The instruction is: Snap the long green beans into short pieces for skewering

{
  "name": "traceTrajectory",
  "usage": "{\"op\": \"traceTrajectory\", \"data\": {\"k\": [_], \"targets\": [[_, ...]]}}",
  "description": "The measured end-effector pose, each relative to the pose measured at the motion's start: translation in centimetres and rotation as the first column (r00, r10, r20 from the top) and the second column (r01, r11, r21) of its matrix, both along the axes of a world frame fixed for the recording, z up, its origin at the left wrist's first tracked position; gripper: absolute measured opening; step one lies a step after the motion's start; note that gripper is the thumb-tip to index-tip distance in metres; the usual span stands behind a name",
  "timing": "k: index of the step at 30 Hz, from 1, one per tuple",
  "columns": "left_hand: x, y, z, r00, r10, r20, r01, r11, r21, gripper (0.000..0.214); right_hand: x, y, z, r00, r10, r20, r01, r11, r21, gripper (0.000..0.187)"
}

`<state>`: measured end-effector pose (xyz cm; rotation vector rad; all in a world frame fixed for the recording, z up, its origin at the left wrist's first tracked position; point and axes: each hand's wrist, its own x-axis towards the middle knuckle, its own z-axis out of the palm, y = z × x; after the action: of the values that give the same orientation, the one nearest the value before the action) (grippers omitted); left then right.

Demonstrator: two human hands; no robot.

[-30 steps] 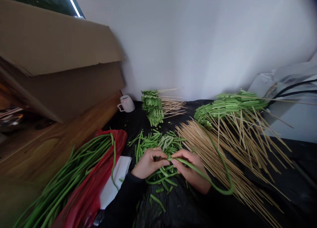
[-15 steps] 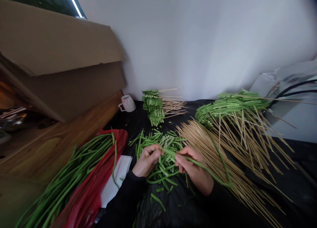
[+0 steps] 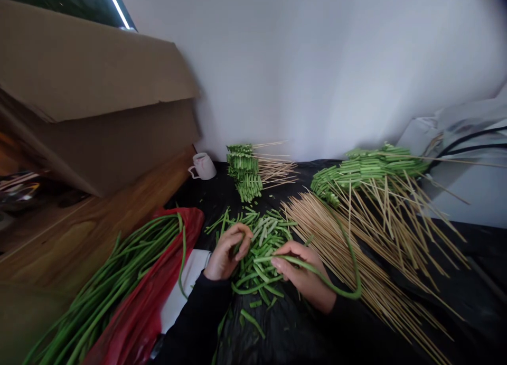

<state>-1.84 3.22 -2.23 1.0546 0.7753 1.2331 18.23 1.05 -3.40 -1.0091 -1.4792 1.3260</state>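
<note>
My right hand [image 3: 307,275] pinches a long green bean [image 3: 340,291] close to its cut end. The rest of the bean loops out to the right and back up over the skewers. My left hand [image 3: 229,251] hovers over the left side of a heap of short cut bean pieces [image 3: 271,230], fingers curled and thumb apart from them. I see nothing held in it, though its palm is partly hidden. The bean's cut end points toward the left hand, with a gap between them.
Loose bamboo skewers [image 3: 356,270] lie at right. Skewered bean pieces are stacked at the back [image 3: 247,175] and back right [image 3: 368,167]. Whole long beans [image 3: 119,270] rest on a red plastic bag [image 3: 144,301] at left. A white mug [image 3: 204,167] stands near a cardboard box [image 3: 119,138].
My left hand has come away from the bean, moving left and loosening its fingers. My right hand still holds the bean, which has shifted slightly lower and left.
</note>
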Motion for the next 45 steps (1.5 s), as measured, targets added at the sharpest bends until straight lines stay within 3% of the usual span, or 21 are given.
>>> {"op": "traceTrajectory", "data": {"k": [3, 5, 10, 17, 21, 24, 26, 32, 36, 38, 41, 43, 45], "targets": [[0.5, -0.3, 0.0, 0.921, -0.018, -0.389, 0.062, 0.993, 0.099, 0.032, 0.0, 0.0, 0.0, 1.0, 0.01, -0.016, -0.01, 1.0, -0.014, 0.014], [1.0, -0.4, 0.4, 0.839, -0.041, -0.543, 0.128, 0.984, 0.124, 0.032, 0.1, 0.1, 0.2, 0.999, 0.013, -0.032, -0.014, 1.0, -0.018, 0.013], [1.6, -0.5, 1.1, 0.781, -0.076, -0.62, 0.215, 0.965, 0.153, 0.029, 0.8, 0.7, 1.0, 0.995, -0.009, -0.096, 0.001, 0.996, -0.087, 0.018], [1.5, -0.8, 0.8, 0.756, -0.169, -0.632, 0.253, 0.967, 0.044, 0.03, 1.3, 1.3, 1.2, 0.987, -0.061, -0.151, 0.039, 0.989, -0.14, 0.025], [1.6, -1.0, 0.3, 0.858, -0.153, -0.49, 0.195, 0.98, 0.034, 0.034, 1.3, 1.2, 1.5, 0.988, -0.051, -0.143, 0.034, 0.993, -0.116, 0.025], [1.9, -1.1, -0.3, 0.971, -0.086, -0.225, 0.077, 0.996, -0.048, 0.038, 1.1, 0.9, 1.6, 0.991, -0.024, -0.132, 0.015, 0.997, -0.069, 0.022], [2.5, -0.9, -0.6, 0.998, -0.016, -0.058, 0.011, 0.996, -0.092, 0.036, 0.8, 0.7, 1.4, 0.993, -0.028, -0.112, 0.023, 0.999, -0.039, 0.019], [3.4, -0.2, -0.5, 0.99, 0.066, 0.122, -0.057, 0.995, -0.082, 0.03, 0.3, 0.7, 0.9, 0.995, -0.049, -0.085, 0.048, 0.999, -0.01, 0.019], [1.7, 0.4, 0.5, 0.909, 0.172, 0.379, -0.102, 0.975, -0.197, 0.03, 0.8, 0.8, 1.4, 0.998, -0.05, -0.045, 0.05, 0.999, -0.016, 0.019], [0.7, 0.6, 0.7, 0.884, 0.222, 0.412, -0.148, 0.967, -0.205, 0.025, 1.0, 0.9, 1.5, 0.999, -0.035, -0.039, 0.034, 0.999, -0.018, 0.019], [0.5, 0.4, 0.4, 0.961, 0.149, 0.232, -0.113, 0.98, -0.162, 0.012, 1.1, 0.9, 1.4, 0.999, 0.011, -0.032, -0.011, 1.0, -0.005, 0.016], [1.0, 0.1, 0.2, 0.999, 0.043, 0.004, -0.042, 0.996, -0.084, 0.019, 1.1, 0.9, 1.2, 0.999, 0.038, -0.022, -0.038, 0.999, 0.003, 0.014], [1.7, -0.2, 0.1, 0.963, -0.049, -0.265, 0.056, 0.998, 0.019, 0.031, 1.1, 1.0, 1.0, 0.998, 0.057, -0.02, -0.057, 0.998, 0.008, 0.013]]}}
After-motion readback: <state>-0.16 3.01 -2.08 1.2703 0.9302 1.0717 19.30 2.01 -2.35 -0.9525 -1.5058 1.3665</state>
